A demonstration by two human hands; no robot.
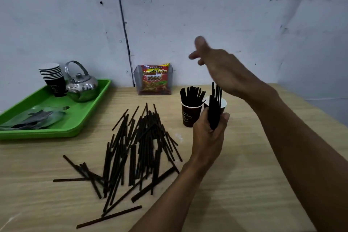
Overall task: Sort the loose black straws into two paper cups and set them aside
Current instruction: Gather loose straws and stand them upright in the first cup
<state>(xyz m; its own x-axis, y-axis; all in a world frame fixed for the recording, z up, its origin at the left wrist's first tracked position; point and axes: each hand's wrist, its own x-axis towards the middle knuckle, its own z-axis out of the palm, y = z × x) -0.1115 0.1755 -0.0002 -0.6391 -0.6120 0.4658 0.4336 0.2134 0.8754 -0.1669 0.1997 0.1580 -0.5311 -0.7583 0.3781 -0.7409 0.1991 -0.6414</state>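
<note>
One snack packet (pixel 154 79) reads "French Fries" — left hand (pixel 209 135) grips black straws (pixel 214 111), right hand (pixel 216 66) hovers spread.

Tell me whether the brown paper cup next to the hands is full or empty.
Partly full: the brown paper cup stands upright with black straws sticking out.
</note>
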